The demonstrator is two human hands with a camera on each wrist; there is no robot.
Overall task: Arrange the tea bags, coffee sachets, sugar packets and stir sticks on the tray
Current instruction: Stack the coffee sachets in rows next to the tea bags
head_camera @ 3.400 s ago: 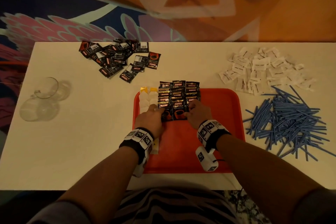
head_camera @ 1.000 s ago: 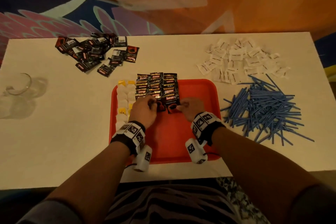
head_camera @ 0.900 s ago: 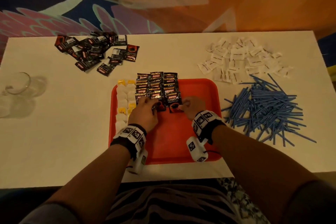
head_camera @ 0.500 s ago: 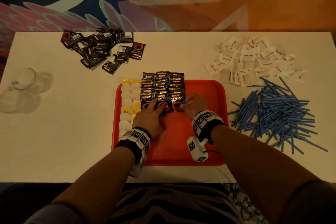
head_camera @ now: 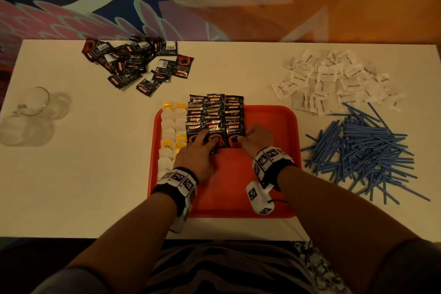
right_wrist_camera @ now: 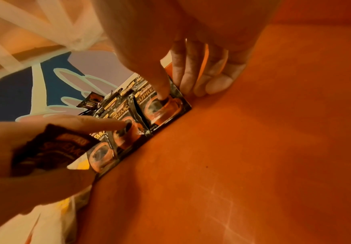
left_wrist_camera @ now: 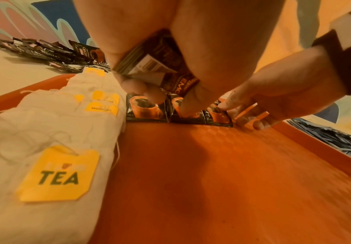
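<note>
A red tray (head_camera: pixel 238 186) carries two columns of white tea bags (head_camera: pixel 170 131) with yellow tags along its left side. Beside them lie three overlapping rows of black coffee sachets (head_camera: pixel 214 112). My left hand (head_camera: pixel 205 141) grips a small stack of coffee sachets (left_wrist_camera: pixel 149 62) in its palm. Its fingertips (left_wrist_camera: pixel 147 94) press on the front sachets of the left and middle rows. My right hand (head_camera: pixel 245 138) presses its thumb (right_wrist_camera: pixel 162 92) on the front sachet (right_wrist_camera: pixel 166 109) of the right row. Its other fingers rest on the tray against that sachet's right edge.
Loose coffee sachets (head_camera: pixel 133 64) lie in a pile at the back left of the white table. White sugar packets (head_camera: pixel 329 81) are heaped at the back right, with blue stir sticks (head_camera: pixel 362 148) in front of them. A glass mug (head_camera: pixel 31 102) lies at the far left.
Both hands stayed at the front of the coffee rows. The front three sachets now lie side by side and level, with fingers pressing on them.
</note>
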